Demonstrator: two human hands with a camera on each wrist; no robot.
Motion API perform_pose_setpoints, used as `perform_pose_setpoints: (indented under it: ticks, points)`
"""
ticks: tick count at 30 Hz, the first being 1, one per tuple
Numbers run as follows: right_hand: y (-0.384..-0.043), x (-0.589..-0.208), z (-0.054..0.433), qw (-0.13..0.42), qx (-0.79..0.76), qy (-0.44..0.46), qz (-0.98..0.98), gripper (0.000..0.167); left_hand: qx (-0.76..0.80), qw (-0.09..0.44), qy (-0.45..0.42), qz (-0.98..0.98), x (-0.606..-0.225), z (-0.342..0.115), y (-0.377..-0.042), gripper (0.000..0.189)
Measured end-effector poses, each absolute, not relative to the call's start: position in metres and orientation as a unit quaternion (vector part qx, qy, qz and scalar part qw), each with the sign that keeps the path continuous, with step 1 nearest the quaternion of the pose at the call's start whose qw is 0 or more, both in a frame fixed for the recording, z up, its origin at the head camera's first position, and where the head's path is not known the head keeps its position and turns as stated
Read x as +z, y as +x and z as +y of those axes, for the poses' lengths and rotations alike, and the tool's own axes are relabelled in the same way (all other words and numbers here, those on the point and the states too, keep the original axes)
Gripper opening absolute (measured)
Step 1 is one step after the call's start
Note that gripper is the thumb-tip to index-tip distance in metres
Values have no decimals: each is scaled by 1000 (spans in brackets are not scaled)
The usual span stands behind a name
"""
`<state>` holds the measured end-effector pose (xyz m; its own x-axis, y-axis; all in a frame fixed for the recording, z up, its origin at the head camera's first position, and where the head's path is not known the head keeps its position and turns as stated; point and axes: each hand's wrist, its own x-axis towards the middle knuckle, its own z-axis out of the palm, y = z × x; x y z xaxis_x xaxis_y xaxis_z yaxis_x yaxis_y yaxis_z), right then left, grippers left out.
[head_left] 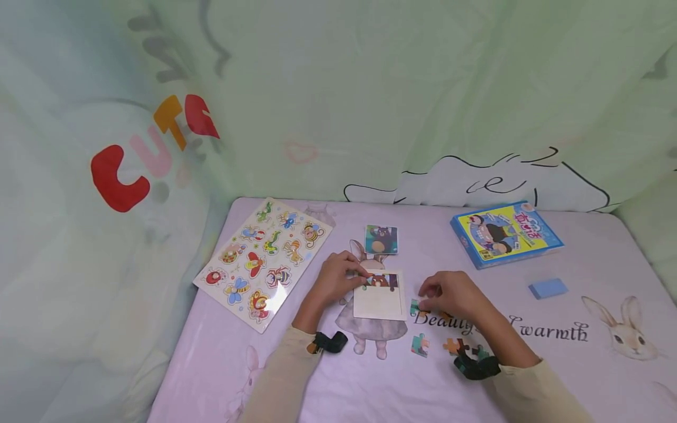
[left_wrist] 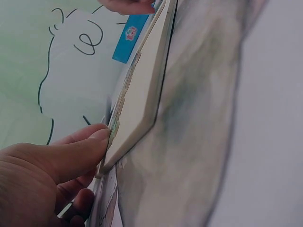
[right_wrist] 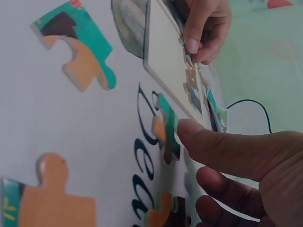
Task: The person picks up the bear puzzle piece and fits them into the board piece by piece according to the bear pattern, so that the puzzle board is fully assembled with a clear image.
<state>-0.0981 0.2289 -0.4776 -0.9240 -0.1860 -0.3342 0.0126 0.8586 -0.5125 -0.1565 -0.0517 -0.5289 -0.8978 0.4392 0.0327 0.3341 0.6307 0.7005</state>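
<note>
In the head view, my left hand (head_left: 338, 277) rests at the upper left of a pale puzzle board (head_left: 379, 306). Its thumb and forefinger pinch a green-edged puzzle piece there, beside joined pieces (head_left: 382, 281) of a brown bear picture along the top. My right hand (head_left: 452, 294) is low over the table, right of the board, with fingers loosely bent. In the right wrist view, its thumb tip is right at the edge of a green and orange puzzle piece (right_wrist: 166, 124). Nearer me lie a loose green and peach piece (head_left: 420, 345) and an orange one (head_left: 453, 345).
A bear picture card (head_left: 381, 239) lies just beyond the board. To the left is a large insect puzzle sheet (head_left: 264, 264). A blue and yellow box (head_left: 505, 232) stands at the back right, with a small blue block (head_left: 548, 288) in front of it.
</note>
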Motion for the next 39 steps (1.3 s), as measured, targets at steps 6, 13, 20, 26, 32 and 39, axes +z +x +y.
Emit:
perform_pose_setpoints:
  ticks: [6,13,20,26,32,39]
  points:
    - [-94,-482,229,187,-247,-47,950,32,375,75,212,899,-529,-52,-156,11]
    - [-92,-481,224,190,-245,-47,950,26,372,76,213,900,-529,-52,-156,11]
    - [-90,-478,220,191,-243,-65,949,17,370,77,211,901,-530,-52,-156,11]
    - [-89,-476,218,192,-234,-48,952,19,376,67,221,897,-530,-52,-157,10]
    - [-87,-476,219,179,-218,-32,959,18,378,67,223,896,-530,-52,-156,11]
    - [-86,-475,218,170,-212,-25,962,17,378,64,222,897,-530,-52,-157,10]
